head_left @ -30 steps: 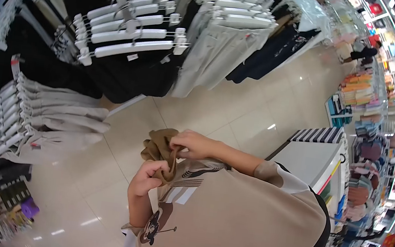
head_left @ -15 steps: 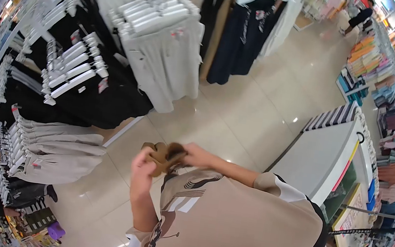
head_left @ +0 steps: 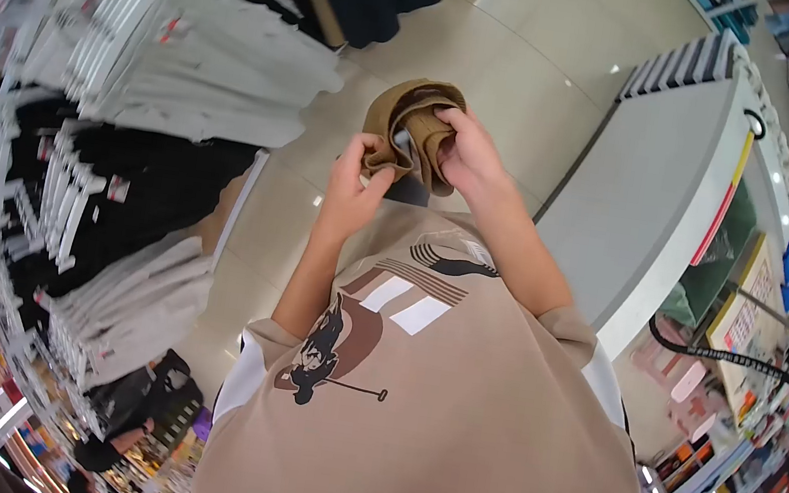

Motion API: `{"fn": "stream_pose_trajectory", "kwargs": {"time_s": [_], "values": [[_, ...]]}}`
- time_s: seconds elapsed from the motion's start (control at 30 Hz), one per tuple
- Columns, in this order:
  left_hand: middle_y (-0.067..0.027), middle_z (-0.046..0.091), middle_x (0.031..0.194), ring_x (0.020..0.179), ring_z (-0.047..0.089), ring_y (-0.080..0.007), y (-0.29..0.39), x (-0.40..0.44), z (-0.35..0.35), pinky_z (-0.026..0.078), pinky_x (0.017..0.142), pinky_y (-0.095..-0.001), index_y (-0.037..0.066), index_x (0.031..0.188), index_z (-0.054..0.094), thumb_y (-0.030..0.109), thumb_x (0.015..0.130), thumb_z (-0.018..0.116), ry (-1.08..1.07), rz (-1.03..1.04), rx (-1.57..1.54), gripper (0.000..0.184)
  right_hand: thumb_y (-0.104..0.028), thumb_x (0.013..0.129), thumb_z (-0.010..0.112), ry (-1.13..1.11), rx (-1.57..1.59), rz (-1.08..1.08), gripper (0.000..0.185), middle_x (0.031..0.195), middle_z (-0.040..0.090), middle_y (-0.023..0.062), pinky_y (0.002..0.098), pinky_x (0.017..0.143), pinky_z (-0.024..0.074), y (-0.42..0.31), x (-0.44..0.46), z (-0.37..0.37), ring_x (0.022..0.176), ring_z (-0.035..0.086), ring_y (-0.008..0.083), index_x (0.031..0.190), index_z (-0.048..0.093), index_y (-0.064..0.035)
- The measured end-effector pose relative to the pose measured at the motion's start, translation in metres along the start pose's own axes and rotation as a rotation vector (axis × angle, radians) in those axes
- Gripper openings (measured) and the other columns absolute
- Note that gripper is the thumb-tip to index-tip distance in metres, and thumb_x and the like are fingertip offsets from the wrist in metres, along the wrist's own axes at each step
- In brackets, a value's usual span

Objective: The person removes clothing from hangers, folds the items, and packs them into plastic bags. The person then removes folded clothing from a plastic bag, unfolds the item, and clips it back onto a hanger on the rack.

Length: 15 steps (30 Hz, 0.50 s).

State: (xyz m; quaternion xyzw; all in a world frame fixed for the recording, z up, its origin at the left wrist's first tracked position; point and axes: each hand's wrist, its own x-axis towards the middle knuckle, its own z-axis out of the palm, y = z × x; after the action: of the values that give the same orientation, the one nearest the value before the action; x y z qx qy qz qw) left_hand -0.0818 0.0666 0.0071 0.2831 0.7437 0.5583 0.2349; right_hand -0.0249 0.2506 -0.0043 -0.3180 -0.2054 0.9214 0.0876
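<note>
Between both hands (head_left: 355, 189) (head_left: 475, 160), loosely curled brown cloth (head_left: 428, 135)

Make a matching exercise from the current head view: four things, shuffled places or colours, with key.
Things
1. cloth item
2. counter
3. striped fabric
4. black garments

Places or colours
A. on white hangers, left side of the picture
B. at the counter's far end
C. brown, held between left hand and right hand
D. pale smooth top, to the right of the hands

Pairs: 1-C, 2-D, 3-B, 4-A
</note>
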Motion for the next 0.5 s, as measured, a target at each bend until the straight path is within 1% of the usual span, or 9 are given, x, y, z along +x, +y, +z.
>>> {"fn": "stream_pose_trajectory", "kwargs": {"time_s": [0.03,0.07,0.1,0.17,0.2,0.3,0.33,0.43,0.5], "values": [[-0.0084,0.061,0.101,0.090,0.059,-0.0167,0.000,0.015,0.013,0.047,0.084,-0.0288,-0.002,0.120,0.050,0.010,0.081,0.069,0.010,0.019,-0.048,0.045,-0.001,0.090,0.046,0.027,0.044,-0.038,0.031,0.112,0.058,0.0126,0.0395,0.086,0.0531,-0.011,0.007,-0.005,0.104,0.060,0.0251,0.121,0.047,-0.0032],[-0.0105,0.060,0.106,0.094,0.060,-0.0188,0.001,0.031,0.027,0.047,0.086,-0.0305,-0.002,0.125,0.047,0.011,0.079,0.072,0.022,0.036,-0.099,0.054,0.002,0.089,0.047,0.031,0.109,-0.070,0.038,0.116,0.055,0.0152,0.0406,0.088,0.0539,-0.023,0.015,-0.013,0.106,0.060,0.0276,0.126,0.039,-0.0039],[-0.0126,0.059,0.111,0.098,0.060,-0.0210,0.005,0.048,0.040,0.047,0.089,-0.0323,-0.001,0.129,0.043,0.012,0.076,0.074,0.037,0.054,-0.152,0.063,0.003,0.089,0.047,0.051,0.146,-0.086,0.041,0.118,0.054,0.0160,0.0417,0.089,0.0538,-0.033,0.023,-0.017,0.106,0.059,0.0286,0.127,0.036,-0.0038],[-0.0160,0.055,0.120,0.108,0.057,-0.0244,0.016,0.092,0.065,0.046,0.093,-0.0352,-0.001,0.135,0.037,0.014,0.073,0.077,0.049,0.108,0.015,0.075,0.005,0.088,0.047,0.081,0.211,-0.122,0.046,0.121,0.050,0.0177,0.0438,0.092,0.0535,-0.054,0.041,-0.019,0.108,0.058,0.0304,0.130,0.032,-0.0038],[-0.0178,0.054,0.124,0.112,0.056,-0.0260,0.021,0.111,0.073,0.046,0.095,-0.0366,-0.001,0.138,0.034,0.015,0.071,0.078,0.056,0.130,0.099,0.081,0.006,0.087,0.047,0.101,0.189,-0.122,0.051,0.125,0.047,0.0192,0.0466,0.098,0.0503,-0.071,0.043,-0.012,0.111,0.056,0.0326,0.133,0.027,-0.0032],[-0.0208,0.054,0.125,0.116,0.053,-0.0332,0.028,0.183,0.089,0.045,0.096,-0.0397,0.000,0.140,0.034,0.016,0.069,0.078,-0.068,0.169,0.161,0.085,0.005,0.088,0.046,0.116,0.166,-0.159,0.048,0.125,0.047,0.0184,0.0467,0.101,0.0474,-0.127,0.067,-0.020,0.114,0.054,0.0319,0.132,0.029,-0.0020],[-0.0207,0.056,0.123,0.113,0.054,-0.0379,0.023,0.206,0.095,0.045,0.095,-0.0419,0.002,0.137,0.040,0.015,0.067,0.077,-0.090,0.166,0.214,0.080,0.003,0.089,0.046,0.115,0.123,-0.176,0.041,0.124,0.049,0.0173,0.0450,0.104,0.0453,-0.150,0.072,-0.021,0.115,0.054,0.0303,0.129,0.034,0.0006],[-0.0200,0.059,0.118,0.109,0.055,-0.0386,0.023,0.266,0.113,0.045,0.091,-0.0435,0.003,0.131,0.047,0.013,0.066,0.075,-0.177,0.129,0.284,0.072,-0.001,0.093,0.042,0.182,0.131,-0.202,0.031,0.122,0.055,0.0164,0.0411,0.107,0.0427,-0.206,0.095,-0.029,0.119,0.052,0.0273,0.122,0.047,0.0060],[-0.0191,0.061,0.115,0.106,0.056,-0.0379,0.034,0.303,0.128,0.046,0.089,-0.0441,0.004,0.127,0.050,0.014,0.065,0.075,-0.181,0.262,0.373,0.067,-0.004,0.095,0.042,0.228,0.214,-0.202,0.028,0.123,0.055,0.0170,0.0400,0.105,0.0455,-0.235,0.104,-0.031,0.116,0.055,0.0275,0.119,0.049,0.0081]]}}
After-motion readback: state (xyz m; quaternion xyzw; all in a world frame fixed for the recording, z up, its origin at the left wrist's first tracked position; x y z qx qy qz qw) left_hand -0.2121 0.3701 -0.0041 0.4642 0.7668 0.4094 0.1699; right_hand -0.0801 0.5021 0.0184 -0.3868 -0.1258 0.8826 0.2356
